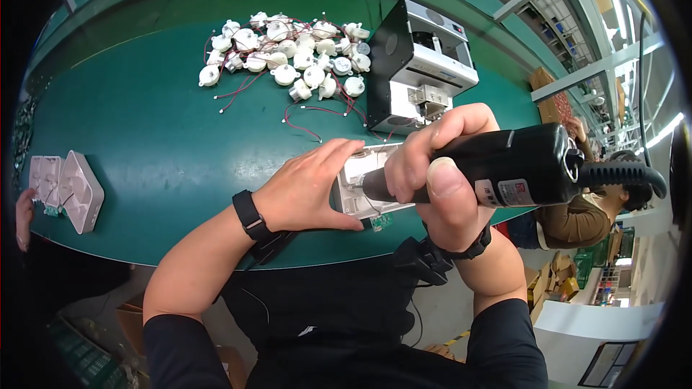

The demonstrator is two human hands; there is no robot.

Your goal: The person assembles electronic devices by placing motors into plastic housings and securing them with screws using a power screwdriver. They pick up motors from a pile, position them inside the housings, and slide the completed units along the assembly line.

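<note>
My right hand (450,180) is wrapped round a black electric screwdriver (530,162), its cable running off to the right. The screwdriver's narrow end points left into a white plastic housing (352,205) on the bench. My left hand (306,180) grips the housing at its left side, thumb at the near edge and fingers at the far edge. A small green circuit board (380,223) hangs at the housing's near edge, with a thin dark wire inside. My right hand and the screwdriver hide the housing's right part; I cannot make out the tip's exact contact.
A black-and-silver screw feeder (425,65) stands just beyond my right hand. Piled at the back are white round motors (288,50) with red wires. Open white housings (78,191) lie far left, near another person's hand (24,216). Another person (584,220) sits at right.
</note>
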